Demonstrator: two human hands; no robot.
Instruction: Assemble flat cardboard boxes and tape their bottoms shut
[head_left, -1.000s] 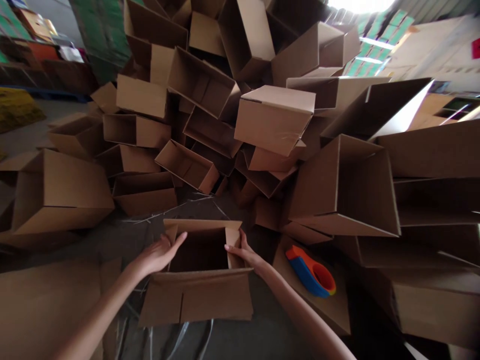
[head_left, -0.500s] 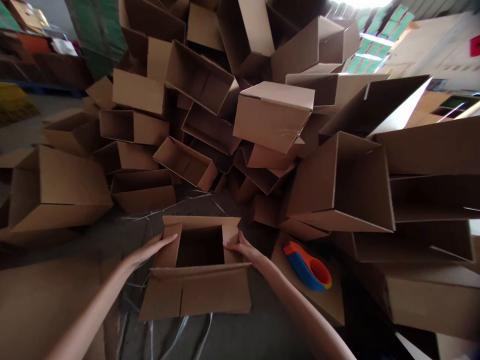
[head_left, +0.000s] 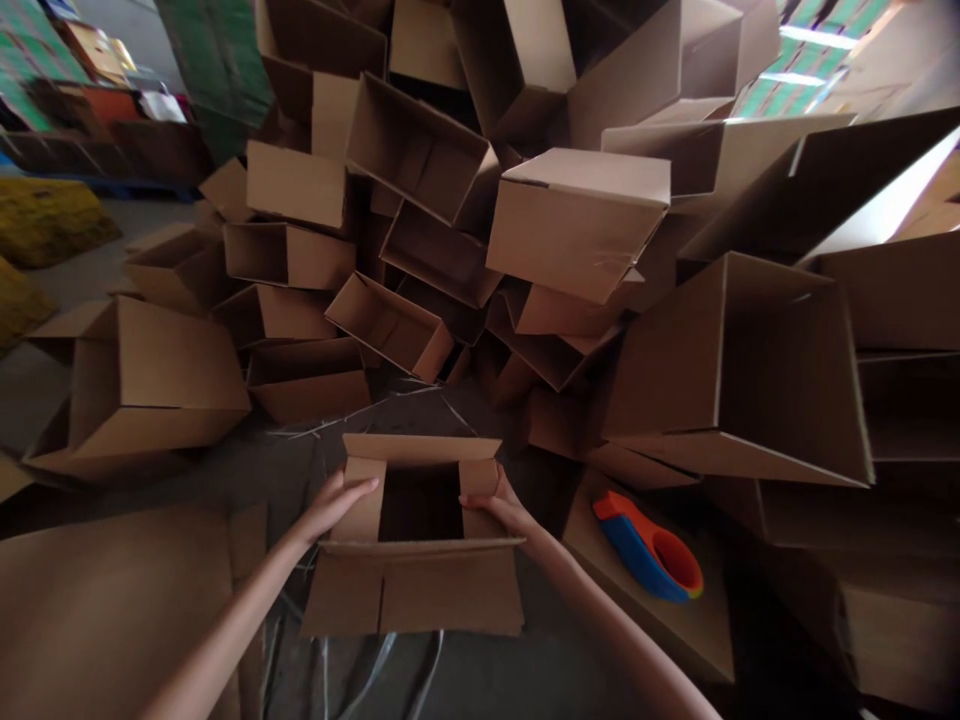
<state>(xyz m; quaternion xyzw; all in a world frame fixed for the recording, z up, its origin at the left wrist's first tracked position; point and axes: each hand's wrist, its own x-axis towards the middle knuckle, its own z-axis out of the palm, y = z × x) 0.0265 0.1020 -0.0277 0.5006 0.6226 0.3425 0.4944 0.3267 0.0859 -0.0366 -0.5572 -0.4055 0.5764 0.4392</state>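
A small cardboard box [head_left: 420, 592] sits before me with its top facing up and a dark interior. Its two short side flaps lie inward over the opening, while the near long flap hangs outward toward me and the far one stands up behind. At the left end, my left hand [head_left: 330, 502] grips the box, thumb on the left side flap. My right hand [head_left: 504, 503] grips the opposite end, its thumb on the right side flap. The remaining fingers of both hands are largely hidden behind the cardboard.
An orange and blue tape dispenser [head_left: 649, 550] rests on a cardboard surface [head_left: 705, 635] at right. Open cardboard boxes [head_left: 577, 225] are heaped ahead and on both sides. Flat cardboard [head_left: 112, 610] lies at left. Pale plastic straps [head_left: 371, 675] trail over the floor.
My view has turned slightly left, so the scene sits further right in the picture. Both hands keep their hold on the box's side flaps, with little other visible movement.
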